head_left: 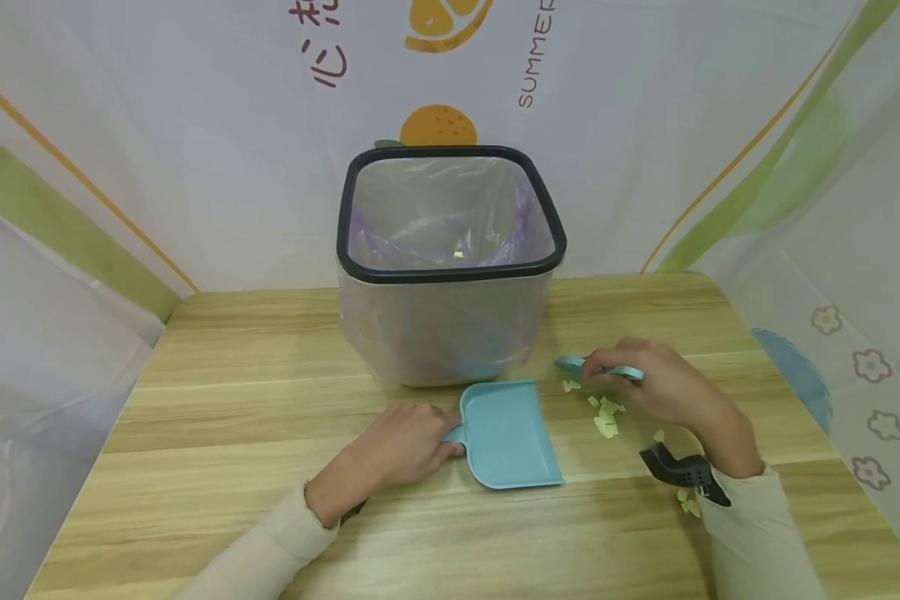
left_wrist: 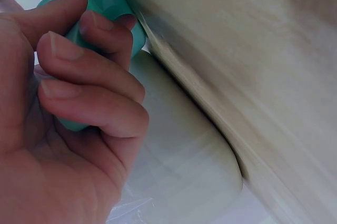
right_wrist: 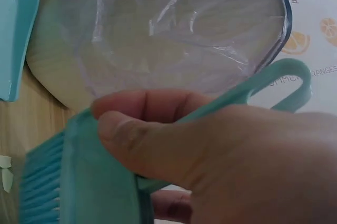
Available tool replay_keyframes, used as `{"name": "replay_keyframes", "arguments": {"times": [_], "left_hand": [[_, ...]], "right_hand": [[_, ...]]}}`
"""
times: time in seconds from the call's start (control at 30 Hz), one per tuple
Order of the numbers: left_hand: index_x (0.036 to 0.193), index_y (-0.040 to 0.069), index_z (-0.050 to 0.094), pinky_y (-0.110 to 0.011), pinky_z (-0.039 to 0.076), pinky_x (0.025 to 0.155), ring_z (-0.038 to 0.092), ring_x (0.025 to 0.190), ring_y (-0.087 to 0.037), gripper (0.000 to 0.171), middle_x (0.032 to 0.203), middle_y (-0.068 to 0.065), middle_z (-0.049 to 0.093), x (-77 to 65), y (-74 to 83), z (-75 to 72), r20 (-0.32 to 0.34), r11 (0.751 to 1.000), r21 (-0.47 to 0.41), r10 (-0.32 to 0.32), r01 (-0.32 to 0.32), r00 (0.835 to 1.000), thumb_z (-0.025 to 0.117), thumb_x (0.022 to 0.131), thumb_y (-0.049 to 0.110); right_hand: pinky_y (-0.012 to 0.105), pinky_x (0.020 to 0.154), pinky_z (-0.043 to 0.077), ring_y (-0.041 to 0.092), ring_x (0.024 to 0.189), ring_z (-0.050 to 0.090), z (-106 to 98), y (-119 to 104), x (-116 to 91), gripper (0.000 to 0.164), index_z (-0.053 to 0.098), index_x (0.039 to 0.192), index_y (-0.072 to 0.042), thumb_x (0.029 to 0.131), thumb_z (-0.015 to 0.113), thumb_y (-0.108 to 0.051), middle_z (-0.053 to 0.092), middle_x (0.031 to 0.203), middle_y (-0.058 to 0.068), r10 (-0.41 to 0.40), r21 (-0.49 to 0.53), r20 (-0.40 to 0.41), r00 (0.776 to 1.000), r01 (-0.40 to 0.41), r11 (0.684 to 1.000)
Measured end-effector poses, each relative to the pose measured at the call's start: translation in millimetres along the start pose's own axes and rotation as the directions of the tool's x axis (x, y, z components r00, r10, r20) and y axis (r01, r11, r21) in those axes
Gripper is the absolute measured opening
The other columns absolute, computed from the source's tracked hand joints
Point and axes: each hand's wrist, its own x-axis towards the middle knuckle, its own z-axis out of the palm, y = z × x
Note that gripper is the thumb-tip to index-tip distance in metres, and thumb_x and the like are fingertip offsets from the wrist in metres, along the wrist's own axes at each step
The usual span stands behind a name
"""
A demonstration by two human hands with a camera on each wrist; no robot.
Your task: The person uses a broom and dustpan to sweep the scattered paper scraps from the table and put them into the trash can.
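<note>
My left hand grips the short handle of a light-blue dustpan, which lies on the table with its straight edge facing right. In the left wrist view the fingers curl round the teal handle. My right hand holds a small hand brush by its handle, right of the dustpan and near the bin. The right wrist view shows the brush's teal bristles and a looped handle end. Small pale-yellow paper scraps lie between the dustpan and the right hand.
A bin with a black rim and a clear liner stands behind the dustpan, one yellow scrap inside it. More scraps lie by the right forearm on the wooden table. A printed white curtain surrounds the table.
</note>
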Motion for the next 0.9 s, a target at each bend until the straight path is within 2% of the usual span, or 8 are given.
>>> {"name": "replay_keyframes", "arguments": {"times": [0.13,0.23,0.33,0.43,0.57,0.67,0.77,0.9], "left_hand": [[0.105,0.009,0.071,-0.039,0.053,0.062,0.064,0.070,-0.014,0.021,0.084,-0.003,0.072,0.2,0.3,0.2,0.001,1.000,0.000,-0.001,0.001,1.000,0.078,0.104,0.029],[0.105,0.009,0.070,-0.039,0.053,0.062,0.063,0.070,-0.014,0.021,0.084,-0.003,0.072,0.4,0.5,0.2,0.001,1.000,0.000,-0.001,0.001,1.000,0.078,0.104,0.028],[0.104,0.009,0.070,-0.039,0.053,0.062,0.063,0.070,-0.014,0.021,0.083,-0.003,0.071,0.3,0.7,0.1,0.000,1.000,-0.001,-0.001,0.001,1.000,0.078,0.104,0.028],[0.103,0.009,0.070,-0.040,0.054,0.063,0.064,0.070,-0.015,0.021,0.084,-0.003,0.072,0.1,0.8,-0.1,0.000,1.000,-0.002,-0.002,0.002,1.000,0.078,0.104,0.028],[0.103,0.010,0.069,-0.040,0.054,0.063,0.064,0.071,-0.014,0.020,0.085,-0.004,0.072,0.0,0.3,-0.5,0.003,1.000,-0.008,-0.006,0.006,1.000,0.078,0.104,0.028],[0.103,0.010,0.069,-0.040,0.054,0.063,0.065,0.072,-0.015,0.020,0.086,-0.004,0.073,0.1,-0.1,-0.4,0.003,1.000,-0.010,-0.005,0.006,1.000,0.078,0.104,0.028],[0.103,0.010,0.070,-0.040,0.054,0.063,0.066,0.072,-0.015,0.020,0.086,-0.004,0.074,0.1,-0.6,0.1,0.003,1.000,-0.008,-0.005,0.005,1.000,0.078,0.104,0.029],[0.104,0.010,0.070,-0.041,0.054,0.063,0.066,0.072,-0.016,0.021,0.086,-0.004,0.074,0.0,-1.0,1.0,0.001,1.000,0.000,-0.007,0.007,1.000,0.078,0.104,0.029]], "right_hand": [[0.032,0.074,0.054,0.002,0.086,0.062,-1.6,-1.1,-1.0,0.039,0.080,0.104,-0.030,0.092,0.084,0.007,0.074,0.097,-0.017,0.010,0.074,0.074,0.997,-0.015,0.997],[0.030,0.074,0.054,0.001,0.086,0.062,-5.9,-2.1,-2.7,0.040,0.079,0.105,-0.031,0.092,0.083,0.006,0.072,0.097,-0.021,-0.011,0.111,0.099,0.995,0.000,0.994],[0.031,0.073,0.054,0.000,0.085,0.062,-10.5,-4.8,-4.0,0.038,0.079,0.104,-0.031,0.093,0.084,0.005,0.072,0.098,-0.023,0.013,0.079,0.095,0.995,-0.021,0.997],[0.032,0.065,0.051,0.000,0.071,0.056,-14.7,-8.3,-3.9,0.026,0.080,0.103,-0.024,0.096,0.082,0.001,0.072,0.087,-0.019,0.105,-0.015,0.065,0.992,-0.105,0.994],[0.034,0.056,0.042,0.006,0.056,0.043,-19.3,-9.9,-3.6,0.010,0.079,0.103,-0.012,0.100,0.073,-0.005,0.061,0.064,-0.014,0.267,-0.169,-0.010,0.964,-0.264,0.949],[0.037,0.055,0.039,0.013,0.054,0.044,-21.0,-9.0,-4.1,0.011,0.077,0.100,-0.007,0.099,0.066,-0.008,0.055,0.059,-0.012,0.356,-0.238,-0.057,0.933,-0.359,0.902],[0.043,0.058,0.043,0.019,0.057,0.049,-20.7,-8.2,-3.6,0.012,0.073,0.092,-0.006,0.098,0.063,-0.010,0.053,0.058,-0.010,0.421,-0.259,-0.061,0.905,-0.421,0.869],[0.045,0.062,0.047,0.020,0.061,0.051,-16.2,-8.2,-1.1,0.013,0.068,0.085,-0.009,0.097,0.064,-0.013,0.048,0.059,-0.009,0.474,-0.250,-0.034,0.880,-0.467,0.848]]}}
